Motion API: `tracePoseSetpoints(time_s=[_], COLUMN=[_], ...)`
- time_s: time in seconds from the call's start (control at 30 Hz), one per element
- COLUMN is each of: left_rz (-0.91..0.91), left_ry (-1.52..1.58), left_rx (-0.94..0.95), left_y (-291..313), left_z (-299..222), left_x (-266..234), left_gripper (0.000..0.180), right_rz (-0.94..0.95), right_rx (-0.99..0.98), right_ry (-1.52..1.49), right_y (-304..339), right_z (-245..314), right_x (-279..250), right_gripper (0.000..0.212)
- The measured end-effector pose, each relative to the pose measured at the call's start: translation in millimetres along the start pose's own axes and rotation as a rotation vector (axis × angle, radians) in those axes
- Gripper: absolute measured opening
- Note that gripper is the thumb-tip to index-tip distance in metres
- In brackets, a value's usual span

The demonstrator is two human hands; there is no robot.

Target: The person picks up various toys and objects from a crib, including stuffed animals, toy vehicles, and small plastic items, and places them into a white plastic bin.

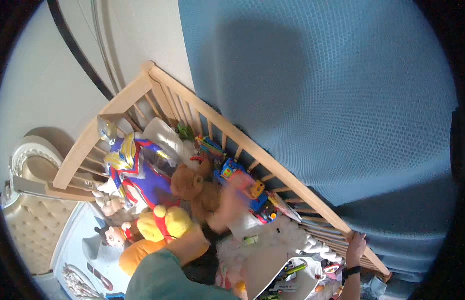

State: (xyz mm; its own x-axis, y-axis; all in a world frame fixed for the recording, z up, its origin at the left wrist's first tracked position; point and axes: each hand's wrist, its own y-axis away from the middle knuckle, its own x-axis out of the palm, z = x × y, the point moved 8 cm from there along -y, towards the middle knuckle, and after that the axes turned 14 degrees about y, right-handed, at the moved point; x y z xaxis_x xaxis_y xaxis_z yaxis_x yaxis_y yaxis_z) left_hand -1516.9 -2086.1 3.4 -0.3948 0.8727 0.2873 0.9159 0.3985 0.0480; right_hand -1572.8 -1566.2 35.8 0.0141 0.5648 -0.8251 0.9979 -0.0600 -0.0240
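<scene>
With the left hand (228, 207), blurred beside the brown teddy bear (205, 199) and blue-and-yellow toy (256, 190) inside the wooden crib (125, 92) — can't tell if open or closed. With the right hand (357, 242), gripping the top rail (292, 183) — probably for balance while leaning over.

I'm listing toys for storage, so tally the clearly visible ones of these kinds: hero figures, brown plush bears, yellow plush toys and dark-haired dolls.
Hero figure: 1
Brown plush bear: 1
Yellow plush toy: 1
Dark-haired doll: 1
Total: 4
</scene>
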Motion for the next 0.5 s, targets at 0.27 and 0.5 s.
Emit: tracePoseSetpoints(time_s=[0.27, 0.5], left_rz=[-0.829, -0.579], left_ry=[-0.387, 0.086], left_rx=[0.259, -0.064], left_y=[-217.7, -269.5], left_z=[77.8, 213.6], left_x=[-315.7, -306.4], left_gripper=[0.019, 0.022], right_rz=[0.095, 0.201], right_rx=[0.042, 0.070], right_ry=[-0.004, 0.085], right_y=[-4.9, -2.7], right_z=[0.8, -0.4], right_x=[5.1, -1.0], right_gripper=[0.010, 0.040])
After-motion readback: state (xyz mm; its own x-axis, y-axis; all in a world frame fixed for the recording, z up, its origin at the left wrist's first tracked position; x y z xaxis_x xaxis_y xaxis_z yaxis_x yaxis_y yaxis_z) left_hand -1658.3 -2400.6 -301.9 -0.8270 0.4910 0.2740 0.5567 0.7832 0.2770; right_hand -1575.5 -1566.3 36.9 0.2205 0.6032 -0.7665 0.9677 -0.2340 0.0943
